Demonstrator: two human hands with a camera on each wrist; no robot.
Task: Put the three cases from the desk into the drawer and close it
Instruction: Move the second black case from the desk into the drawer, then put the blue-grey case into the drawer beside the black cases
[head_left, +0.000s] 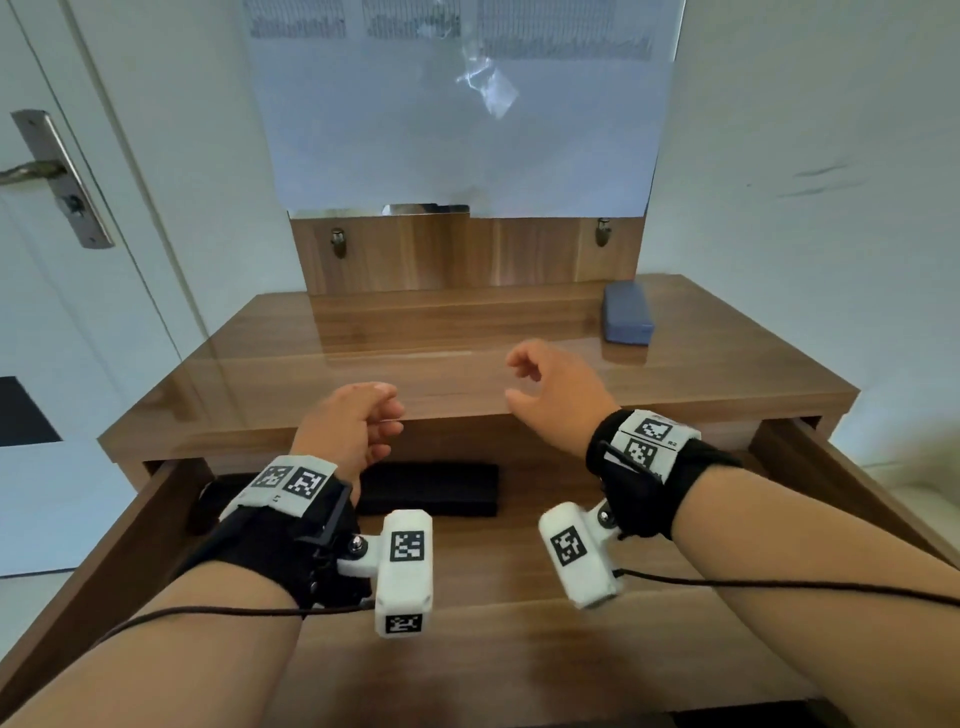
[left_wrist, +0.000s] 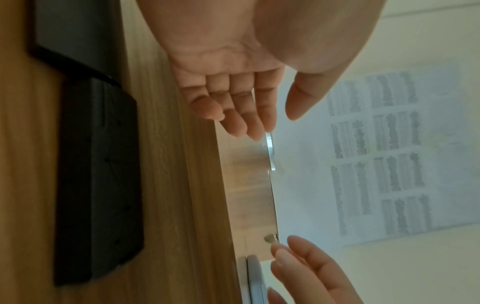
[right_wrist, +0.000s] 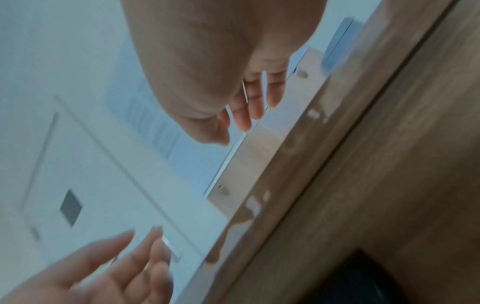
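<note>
A rectangular blue-grey case (head_left: 627, 312) lies at the far right of the glossy brown wooden counter (head_left: 363, 364), well apart from both hands. Below the counter's front edge, the pulled-out wooden drawer (head_left: 519, 649) holds a flat black fabric case (head_left: 428, 488) against its back wall; the left wrist view shows a second dark case (left_wrist: 75, 37) just beside it, mostly hidden behind the left wrist in the head view. The left hand (head_left: 353, 426) hovers above the drawer's back, fingers (left_wrist: 233, 115) loose and holding nothing. The right hand (head_left: 558, 397) hangs over the counter's front, fingers slack, grasping nothing. A paper-covered mirror (head_left: 457, 104) stands behind; a white door (head_left: 78, 312) is left.
</note>
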